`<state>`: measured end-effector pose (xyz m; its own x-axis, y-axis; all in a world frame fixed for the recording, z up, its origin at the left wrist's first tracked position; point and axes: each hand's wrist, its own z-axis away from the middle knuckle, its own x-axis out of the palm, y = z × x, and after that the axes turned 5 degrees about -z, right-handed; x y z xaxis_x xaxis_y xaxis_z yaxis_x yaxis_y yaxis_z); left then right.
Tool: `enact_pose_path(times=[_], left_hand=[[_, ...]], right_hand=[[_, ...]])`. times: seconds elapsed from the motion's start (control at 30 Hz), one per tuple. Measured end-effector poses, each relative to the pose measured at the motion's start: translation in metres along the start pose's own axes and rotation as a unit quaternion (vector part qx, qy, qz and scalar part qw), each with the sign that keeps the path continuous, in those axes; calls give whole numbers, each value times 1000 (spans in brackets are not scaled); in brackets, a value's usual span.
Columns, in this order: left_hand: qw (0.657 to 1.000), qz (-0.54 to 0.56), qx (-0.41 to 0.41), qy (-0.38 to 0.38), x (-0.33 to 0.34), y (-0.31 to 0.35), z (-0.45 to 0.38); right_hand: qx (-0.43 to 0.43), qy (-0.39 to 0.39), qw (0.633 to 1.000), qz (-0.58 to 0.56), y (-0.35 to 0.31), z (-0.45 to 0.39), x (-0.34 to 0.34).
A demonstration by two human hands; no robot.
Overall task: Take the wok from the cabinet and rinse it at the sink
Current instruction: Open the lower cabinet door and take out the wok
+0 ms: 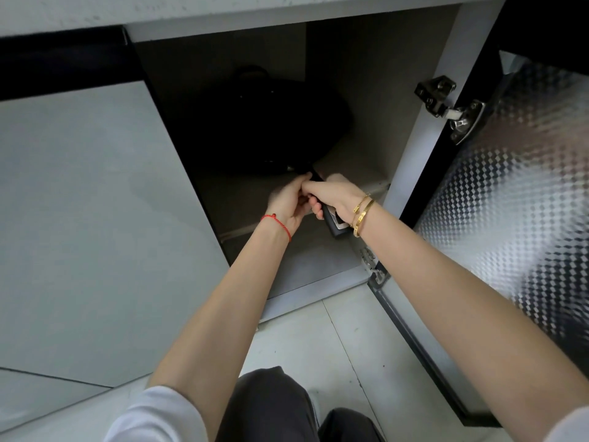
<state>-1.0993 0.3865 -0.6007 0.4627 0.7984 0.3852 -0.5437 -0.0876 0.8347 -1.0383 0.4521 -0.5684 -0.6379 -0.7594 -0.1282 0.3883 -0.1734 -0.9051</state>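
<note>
A black wok [267,129] sits on the shelf inside the open lower cabinet [411,148], deep in shadow, with a small loop handle at its far side. Its long black handle [333,223] points out toward me over the shelf edge. My right hand [334,196] is wrapped around that handle from above. My left hand [288,202] grips the same handle just beside it, closer to the wok body. The sink is out of view.
The cabinet door [516,193] stands open on the right, its inner face covered in a shiny checkered foil, with metal hinges [446,105]. A closed grey door [89,218] is on the left. The counter edge [223,11] overhangs above. My knees [287,406] rest over the tiled floor.
</note>
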Motion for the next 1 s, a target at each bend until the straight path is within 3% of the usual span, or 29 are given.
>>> enact_pose_path(times=[0.2,0.43,1.0], left_hand=[[997,-17,22,-71,5,2,39],[988,-65,-27,-140,11,10,101],[967,-58,-182,-167,21,14,277]], right_hand=[[-1,23,1000,-1,1,42,-12],[-10,49,998,25,3,109,-25],[68,87,993,33,6,307,-44]])
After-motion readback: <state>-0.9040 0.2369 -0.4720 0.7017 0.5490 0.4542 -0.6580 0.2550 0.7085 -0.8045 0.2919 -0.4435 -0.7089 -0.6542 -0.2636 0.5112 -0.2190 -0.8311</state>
